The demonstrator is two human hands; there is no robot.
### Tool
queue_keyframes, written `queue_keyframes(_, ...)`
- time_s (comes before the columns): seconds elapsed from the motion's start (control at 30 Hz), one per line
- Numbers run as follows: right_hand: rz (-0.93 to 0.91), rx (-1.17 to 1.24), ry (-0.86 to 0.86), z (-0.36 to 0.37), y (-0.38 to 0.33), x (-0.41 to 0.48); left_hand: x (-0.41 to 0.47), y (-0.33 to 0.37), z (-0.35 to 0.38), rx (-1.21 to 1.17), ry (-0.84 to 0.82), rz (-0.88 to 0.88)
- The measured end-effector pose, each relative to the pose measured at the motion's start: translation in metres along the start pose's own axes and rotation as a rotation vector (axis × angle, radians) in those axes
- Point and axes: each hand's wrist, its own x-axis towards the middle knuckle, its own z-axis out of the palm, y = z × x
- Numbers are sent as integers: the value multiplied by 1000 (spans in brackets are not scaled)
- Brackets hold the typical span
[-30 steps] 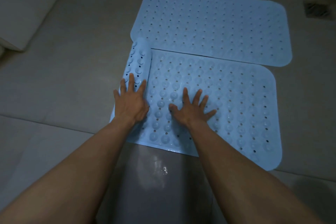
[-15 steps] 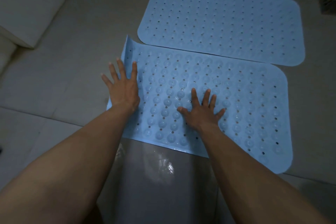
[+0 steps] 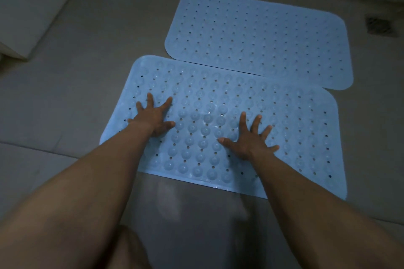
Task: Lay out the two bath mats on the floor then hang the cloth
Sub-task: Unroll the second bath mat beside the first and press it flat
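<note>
Presently pressing left hand (image 3: pixel 153 119) and right hand (image 3: pixel 249 140), fingers spread, on near bath mat (image 3: pixel 295 137). Lying flat beside far bath mat (image 3: pixel 262 37), edges touching.

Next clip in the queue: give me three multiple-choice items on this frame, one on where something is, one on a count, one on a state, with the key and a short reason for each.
1. Where does the floor drain sit?
A. upper right, beyond the far mat
B. under the near mat
C. at the left edge

2. How many blue bath mats are on the floor?
A. one
B. two
C. three

3. How are the hands placed?
A. both gripping a rolled edge
B. both raised off the mat
C. both spread flat on the near mat

Key: 1 A, the dark grate lies past the far mat at the right. 2 B, the far mat and the near mat are the only ones. 3 C, the left hand and the right hand press down with open fingers, holding nothing.
</note>
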Motion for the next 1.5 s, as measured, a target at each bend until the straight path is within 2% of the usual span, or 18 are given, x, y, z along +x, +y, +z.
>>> queue_keyframes(0.3, 9, -3, 3, -4, 8, -5, 14, -7, 10, -17, -55, 20)
queue_keyframes(0.53, -27, 34, 18, -1, 13, -5, 9, -5, 11, -19, -17, 2)
queue_keyframes(0.83, -15, 55, 35, -9, 57, 0, -1, 34, 22, -23, 10, 31)
queue_keyframes(1.07, -28, 44, 47, -11, 62, 2, -7, 43, 16, 17, 7, 9)
queue_keyframes(1.5, 18, 22, -35, -18, 54, 1, -11, 41, 12, -54, -30, 22)
